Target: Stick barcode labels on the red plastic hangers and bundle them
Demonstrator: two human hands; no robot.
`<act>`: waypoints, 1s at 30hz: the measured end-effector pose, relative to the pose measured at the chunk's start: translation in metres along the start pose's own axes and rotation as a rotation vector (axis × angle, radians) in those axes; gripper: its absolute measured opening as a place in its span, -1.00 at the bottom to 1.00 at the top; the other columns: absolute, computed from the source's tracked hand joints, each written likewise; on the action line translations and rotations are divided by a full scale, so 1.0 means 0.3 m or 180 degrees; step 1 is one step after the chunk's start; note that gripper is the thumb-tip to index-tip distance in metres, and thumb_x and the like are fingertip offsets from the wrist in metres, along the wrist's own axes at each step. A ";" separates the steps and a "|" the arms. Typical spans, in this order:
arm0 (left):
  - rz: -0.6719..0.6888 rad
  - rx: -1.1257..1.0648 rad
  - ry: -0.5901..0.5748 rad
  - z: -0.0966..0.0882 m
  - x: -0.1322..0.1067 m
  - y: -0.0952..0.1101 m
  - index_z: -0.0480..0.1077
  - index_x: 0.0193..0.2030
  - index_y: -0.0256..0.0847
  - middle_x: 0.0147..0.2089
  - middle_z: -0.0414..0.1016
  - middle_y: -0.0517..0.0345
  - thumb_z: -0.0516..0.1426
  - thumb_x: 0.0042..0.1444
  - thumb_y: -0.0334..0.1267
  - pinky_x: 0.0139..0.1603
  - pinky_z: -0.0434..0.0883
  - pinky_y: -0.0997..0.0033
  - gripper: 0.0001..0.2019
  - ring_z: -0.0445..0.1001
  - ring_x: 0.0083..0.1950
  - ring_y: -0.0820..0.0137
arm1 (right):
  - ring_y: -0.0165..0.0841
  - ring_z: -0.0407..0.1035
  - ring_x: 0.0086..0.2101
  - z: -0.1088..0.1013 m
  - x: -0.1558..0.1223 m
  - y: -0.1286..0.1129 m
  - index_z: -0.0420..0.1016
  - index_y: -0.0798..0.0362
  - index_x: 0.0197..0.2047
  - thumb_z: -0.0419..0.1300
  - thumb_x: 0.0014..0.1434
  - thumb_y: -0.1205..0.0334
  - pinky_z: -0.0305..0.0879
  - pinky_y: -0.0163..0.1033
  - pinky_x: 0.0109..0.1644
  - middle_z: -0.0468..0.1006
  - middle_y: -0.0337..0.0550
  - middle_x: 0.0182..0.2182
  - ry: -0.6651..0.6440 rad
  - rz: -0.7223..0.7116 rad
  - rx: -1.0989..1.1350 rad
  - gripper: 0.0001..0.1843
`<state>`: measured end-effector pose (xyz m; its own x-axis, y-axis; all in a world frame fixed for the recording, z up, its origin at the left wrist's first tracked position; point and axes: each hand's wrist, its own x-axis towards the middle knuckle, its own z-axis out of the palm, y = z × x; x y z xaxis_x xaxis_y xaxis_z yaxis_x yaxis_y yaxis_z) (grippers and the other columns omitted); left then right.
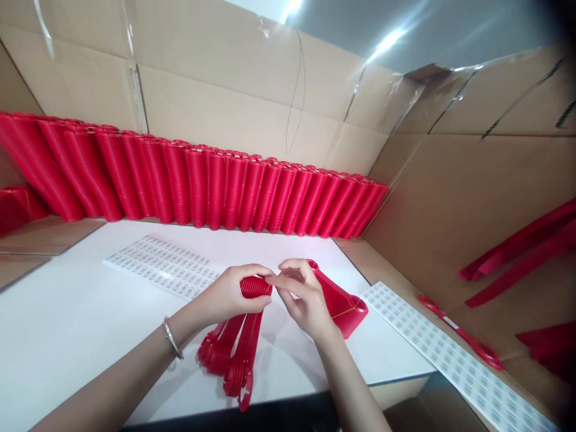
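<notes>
No legible txt, nos. or brands; print's too small/blurry throughout. 1st label sheet (157, 264), w/ rows of tiny grey-printed labels, lies toward far L corner of white table (67, 318). 2nd label sheet (450, 348), similar rows, runs along table's R edge & on past its near R corner. 1 white label (450, 323) sits approx. mid-length on a red piece (472, 341) off table's R side, also unreadable.

Brown cardboard walls (216, 66) behind and beside a white tabletop (67, 324), bright lights (389, 43) on a grey ceiling (486, 30)
</notes>
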<state>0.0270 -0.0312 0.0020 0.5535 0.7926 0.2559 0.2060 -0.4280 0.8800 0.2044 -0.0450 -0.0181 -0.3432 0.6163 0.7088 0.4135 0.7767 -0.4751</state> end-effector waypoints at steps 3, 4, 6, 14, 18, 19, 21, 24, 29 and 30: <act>-0.0033 0.0014 -0.0025 -0.001 0.002 -0.011 0.40 -0.20 -0.21 -0.23 0.48 0.19 0.13 -0.05 -0.37 -0.14 0.35 0.42 -0.78 0.43 -0.21 0.39 | -0.28 0.23 -0.08 -0.048 0.020 -0.008 0.42 -0.04 -0.21 -0.01 0.13 0.49 0.30 -0.14 -0.11 0.24 -0.07 -0.09 -0.0415 -0.0278 -0.0524 -0.70; 0.0007 0.0018 0.0003 -0.002 0.002 -0.013 0.40 -0.22 -0.21 -0.22 0.48 0.19 0.14 -0.05 -0.36 -0.12 0.34 0.43 -0.80 0.43 -0.20 0.39 | -0.26 0.21 -0.06 -0.064 0.025 -0.019 0.40 0.00 -0.22 0.00 0.10 0.51 0.28 -0.11 -0.09 0.27 -0.05 -0.08 -0.0540 -0.0288 -0.0624 -0.72; 0.0075 0.0034 0.0033 -0.004 0.003 -0.013 0.41 -0.23 -0.21 -0.20 0.46 0.18 0.15 -0.04 -0.34 -0.10 0.33 0.43 -0.82 0.42 -0.19 0.39 | -0.24 0.21 -0.10 -0.092 0.025 -0.042 0.34 0.05 -0.31 0.02 0.01 0.53 0.26 -0.09 -0.10 0.33 -0.04 -0.12 -0.0767 -0.0279 -0.0602 -0.77; -0.0147 -0.0672 -0.0353 -0.033 0.003 0.008 0.41 -0.21 -0.25 -0.13 0.43 0.09 0.22 -0.06 -0.27 -0.11 0.40 0.37 -0.76 0.45 -0.12 0.31 | -0.43 0.24 -0.50 -0.076 -0.050 -0.067 0.39 0.05 -0.44 -0.06 -0.02 0.54 0.18 -0.31 -0.41 0.36 -0.26 -0.57 -0.1036 0.0510 0.0745 -0.72; -0.0389 -0.1334 -0.0155 -0.038 0.007 -0.016 0.38 -0.16 -0.25 -0.13 0.42 0.06 0.22 -0.04 -0.21 -0.18 0.43 0.33 -0.72 0.49 -0.13 0.24 | -0.44 0.31 -0.51 -0.045 -0.061 -0.085 0.50 0.01 -0.26 -0.03 0.13 0.43 0.21 -0.32 -0.42 0.46 -0.23 -0.49 -0.1200 0.0918 0.0948 -0.70; -0.0417 -0.1397 -0.0134 -0.036 0.008 -0.025 0.38 -0.16 -0.24 -0.15 0.44 0.06 0.22 -0.03 -0.20 -0.18 0.43 0.32 -0.71 0.49 -0.13 0.24 | -0.43 0.31 -0.50 -0.039 -0.059 -0.091 0.50 0.01 -0.26 -0.02 0.14 0.41 0.22 -0.31 -0.41 0.47 -0.22 -0.46 -0.1175 0.0917 0.0963 -0.72; -0.0457 -0.1383 -0.0097 -0.032 0.011 -0.042 0.38 -0.14 -0.24 -0.17 0.47 0.05 0.22 -0.03 -0.19 -0.16 0.42 0.31 -0.70 0.48 -0.12 0.25 | -0.42 0.31 -0.46 -0.029 -0.054 -0.098 0.48 0.02 -0.28 0.00 0.15 0.38 0.23 -0.30 -0.38 0.46 -0.20 -0.44 -0.1000 0.0970 0.0939 -0.77; -0.0443 -0.1263 0.0075 -0.027 0.015 -0.063 0.39 -0.14 -0.23 -0.15 0.49 0.04 0.23 -0.03 -0.20 -0.12 0.40 0.31 -0.70 0.46 -0.10 0.27 | -0.42 0.28 -0.42 -0.006 -0.052 -0.090 0.42 0.03 -0.32 0.02 0.16 0.34 0.21 -0.30 -0.35 0.40 -0.21 -0.42 -0.0617 0.1307 0.0943 -0.84; -0.0294 -0.1197 0.0243 -0.020 0.020 -0.074 0.40 -0.19 -0.23 -0.18 0.47 0.10 0.23 -0.02 -0.21 -0.11 0.38 0.37 -0.75 0.44 -0.14 0.34 | -0.43 0.26 -0.39 0.058 -0.071 -0.065 0.29 0.03 -0.34 0.06 0.16 0.24 0.22 -0.31 -0.32 0.33 -0.26 -0.40 -0.0234 0.1927 0.1818 -0.94; -0.0231 -0.1133 0.0274 -0.019 0.021 -0.071 0.40 -0.20 -0.23 -0.17 0.46 0.11 0.22 -0.02 -0.22 -0.10 0.37 0.39 -0.76 0.44 -0.14 0.36 | -0.43 0.27 -0.38 0.069 -0.074 -0.064 0.28 0.03 -0.33 0.08 0.16 0.21 0.24 -0.30 -0.29 0.33 -0.25 -0.38 -0.0195 0.1967 0.2026 -0.92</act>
<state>0.0215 -0.0146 -0.0130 0.4747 0.8555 0.2070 -0.0596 -0.2034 0.9773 0.1867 -0.0709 -0.0356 -0.2659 0.9410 0.2093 -0.0012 0.2168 -0.9762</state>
